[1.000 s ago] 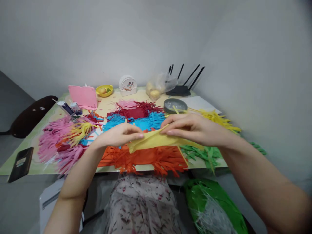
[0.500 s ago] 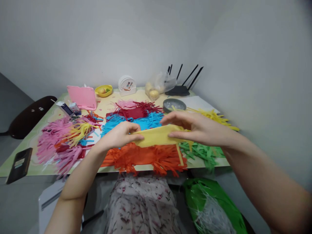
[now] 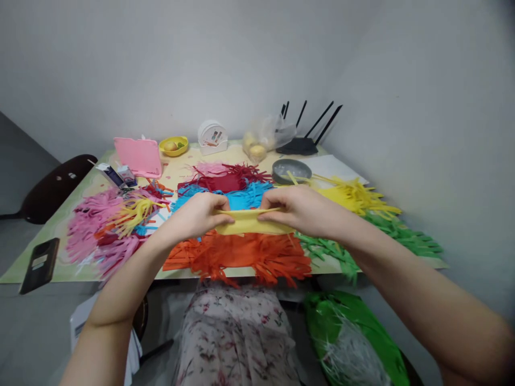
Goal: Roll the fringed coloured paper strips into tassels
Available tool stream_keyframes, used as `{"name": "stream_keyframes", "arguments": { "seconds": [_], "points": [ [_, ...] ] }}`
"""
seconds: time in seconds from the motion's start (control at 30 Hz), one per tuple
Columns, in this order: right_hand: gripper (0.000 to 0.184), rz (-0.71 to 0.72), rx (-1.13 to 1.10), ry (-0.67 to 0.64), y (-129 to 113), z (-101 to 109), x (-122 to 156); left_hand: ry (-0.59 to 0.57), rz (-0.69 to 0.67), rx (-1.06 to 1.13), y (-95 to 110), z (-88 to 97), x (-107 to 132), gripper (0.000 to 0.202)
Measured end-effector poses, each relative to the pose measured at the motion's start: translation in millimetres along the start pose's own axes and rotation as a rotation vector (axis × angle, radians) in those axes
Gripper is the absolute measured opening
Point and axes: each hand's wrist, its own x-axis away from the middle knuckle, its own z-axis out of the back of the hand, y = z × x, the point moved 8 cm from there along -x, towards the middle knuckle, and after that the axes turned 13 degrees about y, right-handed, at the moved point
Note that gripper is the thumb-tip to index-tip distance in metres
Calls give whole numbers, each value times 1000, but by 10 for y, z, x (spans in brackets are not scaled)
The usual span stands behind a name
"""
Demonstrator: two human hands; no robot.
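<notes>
Pinching yellow paper strip (image 3: 250,222), both hands level

Table (image 3: 60,268) bearing fringed paper in heaps: orange (image 3: 245,254) at the near edge, blue (image 3: 241,195) and dark red (image 3: 229,179) behind it, pink (image 3: 90,225) at left, yellow (image 3: 354,194) and green (image 3: 386,231) at right; grey dish (image 3: 292,170) beside the yellow fringe; black phone (image 3: 39,258) on the near left corner. Along the far edge: pink case (image 3: 139,156); yellow bowl (image 3: 173,145); white holder (image 3: 212,136); clear bag (image 3: 265,139); black router (image 3: 308,140) with raised antennas.

Even, soft indoor light; faint shadows; no glare; wide-angle edge distortion; corners darkened; slight softness.
</notes>
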Motion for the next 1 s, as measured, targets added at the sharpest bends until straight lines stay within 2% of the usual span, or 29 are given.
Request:
{"name": "stream_keyframes", "arguments": {
  "seconds": [0.2,0.3,0.57,0.83,1.0],
  "points": [
    [28,-8,-83,-46,31,-44,76,-67,-47,126,-14,-3,56,23],
    [31,-34,-161,-4,83,-81,142,-57,-73,194,-15,-32,117,26],
    [33,-119,-295,205,157,-124,320,49,24,374,-183,-148,148,24],
    [21,-150,-344,238,165,-123,364,53,13,377,-157,-155,133,21],
    [26,-245,-497,307,295,-165,402,162,10,385,-178,-108,171,19]
  ]
}}
